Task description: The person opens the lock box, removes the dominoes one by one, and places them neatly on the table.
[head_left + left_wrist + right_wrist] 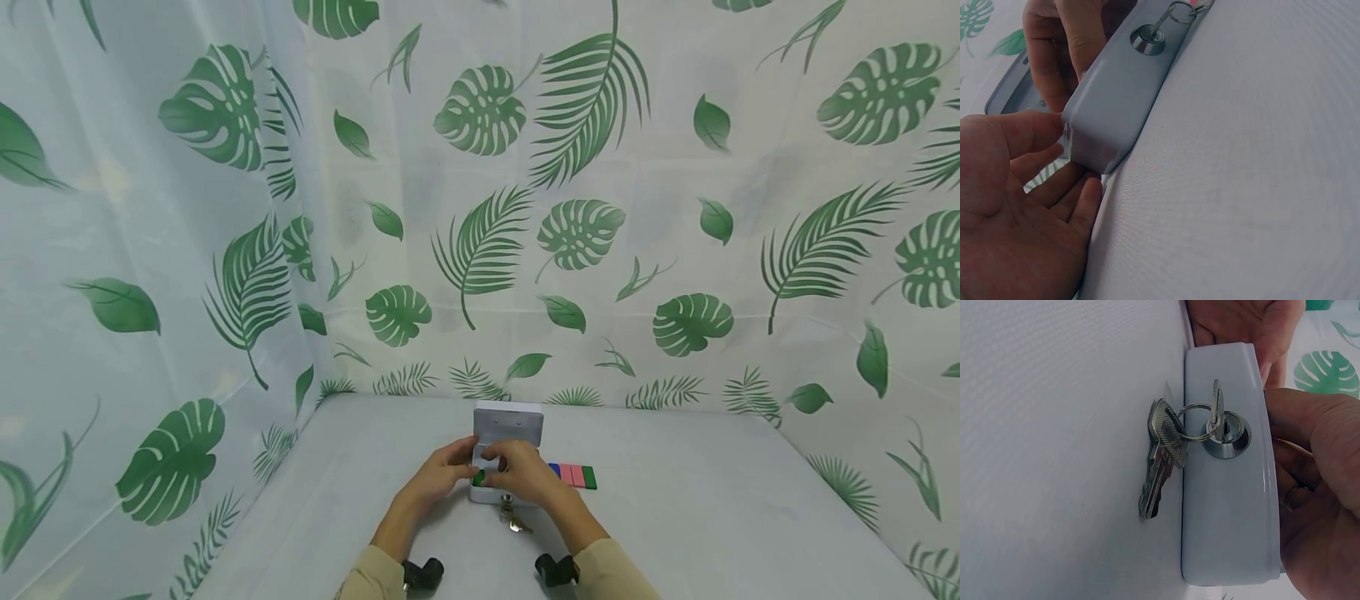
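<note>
A small pale grey metal lock box (486,495) stands on the table with its lid (510,423) raised at the back. My left hand (1016,200) is at the box's left end, thumb by the upper edge and the other fingers low against the side. Over the opening, my right hand (521,468) reaches inside with bent fingers. A green piece (478,477) shows in the left part of the box, close to the right thumb; I cannot tell whether it is pinched. One key (1217,403) sits in the front lock (1227,434); a second key (1163,456) hangs from its ring.
Just right of the box, flat coloured pieces (576,476) in blue, pink and green lie side by side on the white table (675,517). A leaf-patterned curtain (630,275) stands behind the table and along its left.
</note>
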A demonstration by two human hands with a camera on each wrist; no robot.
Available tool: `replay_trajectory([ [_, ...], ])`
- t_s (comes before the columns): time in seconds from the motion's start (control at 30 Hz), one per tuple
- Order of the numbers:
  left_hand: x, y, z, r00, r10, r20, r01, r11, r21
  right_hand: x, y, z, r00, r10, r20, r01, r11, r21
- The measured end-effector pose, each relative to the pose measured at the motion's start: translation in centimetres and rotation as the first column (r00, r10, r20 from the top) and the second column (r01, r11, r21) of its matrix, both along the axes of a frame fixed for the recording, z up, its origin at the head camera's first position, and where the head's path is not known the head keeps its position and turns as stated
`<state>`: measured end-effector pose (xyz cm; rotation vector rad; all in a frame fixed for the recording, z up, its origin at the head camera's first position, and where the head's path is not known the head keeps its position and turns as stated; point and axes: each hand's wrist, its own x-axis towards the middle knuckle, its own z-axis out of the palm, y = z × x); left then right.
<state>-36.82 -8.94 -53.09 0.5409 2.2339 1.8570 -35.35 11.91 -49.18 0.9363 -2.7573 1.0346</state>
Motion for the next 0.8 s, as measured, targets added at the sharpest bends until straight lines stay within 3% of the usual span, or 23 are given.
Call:
replay_trajectory([
  [0.53,-0.1,0.0,-0.1,1.0,0.005,-0.016,-0.005,1.0,-0.021,-1.0,-0.7,-0.6,0.999,-0.032,0.04,0.029,0.998,0.062],
  [0.8,0.0,0.0,0.0,1.0,0.001,-0.024,-0.002,1.0,-0.022,-1.4,-0.7,-0.8,0.999,-0.008,0.05,0.005,0.998,0.058],
])
